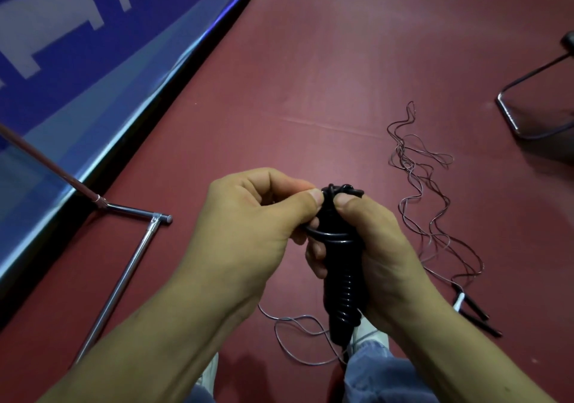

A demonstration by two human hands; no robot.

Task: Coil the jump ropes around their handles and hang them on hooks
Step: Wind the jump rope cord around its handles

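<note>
Your black jump rope point(340, 291) is nearly coiled, not yet hung.
Head view: your right hand point(382, 247) grips its wrapped handles point(338, 325), your left hand point(248, 216) pinches the last turn; 1 thin rope point(419, 185) lies tangled on the floor point(310, 76), uncoiled.

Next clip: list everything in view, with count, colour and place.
black jump rope: one, black, cord coiled round its handles, centre, in both hands
thin jump rope: one, grey cord with black handles, loose on the floor, right
cord loops: grey, by the feet; whether they belong to the same rope is unclear
rack frame: one, chrome, left
banner: one, blue and white, upper left
bent metal frame: one, dark, upper right
floor: red
jeans: blue, bottom
left hand: pinches the black cord
right hand: grips the handles
</note>
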